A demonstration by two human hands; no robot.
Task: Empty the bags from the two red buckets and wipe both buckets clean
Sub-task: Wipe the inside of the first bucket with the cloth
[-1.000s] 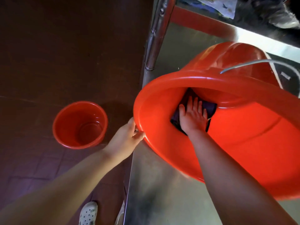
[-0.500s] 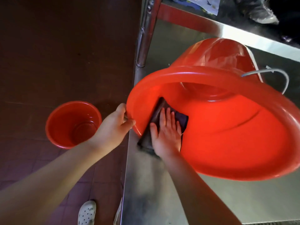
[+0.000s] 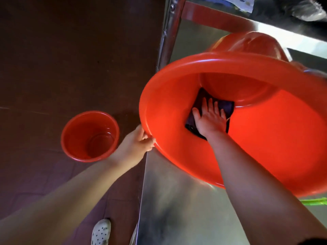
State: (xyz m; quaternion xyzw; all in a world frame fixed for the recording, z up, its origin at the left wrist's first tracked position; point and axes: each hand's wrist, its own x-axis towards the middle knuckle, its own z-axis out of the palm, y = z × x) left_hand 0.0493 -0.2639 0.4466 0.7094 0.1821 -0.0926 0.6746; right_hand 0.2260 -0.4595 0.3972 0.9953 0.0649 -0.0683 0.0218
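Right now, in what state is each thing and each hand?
large red bucket: tipped on its side on the metal table, no bag inside
dark cloth: pressed flat on inner wall
right hand: fingers straight, on cloth
left hand: grips rim
small red bucket: upright on floor, empty

The right hand [image 3: 210,119] slid the dark purple cloth [image 3: 224,106] from the tilted red plastic bucket's [image 3: 265,138] rim edge deeper inside. The cloth ended near the base.

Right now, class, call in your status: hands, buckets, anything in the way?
Left hand grips tilted bucket rim on steel table. Right hand presses dark cloth flat inside. Second bucket upright on floor. Nothing blocking.
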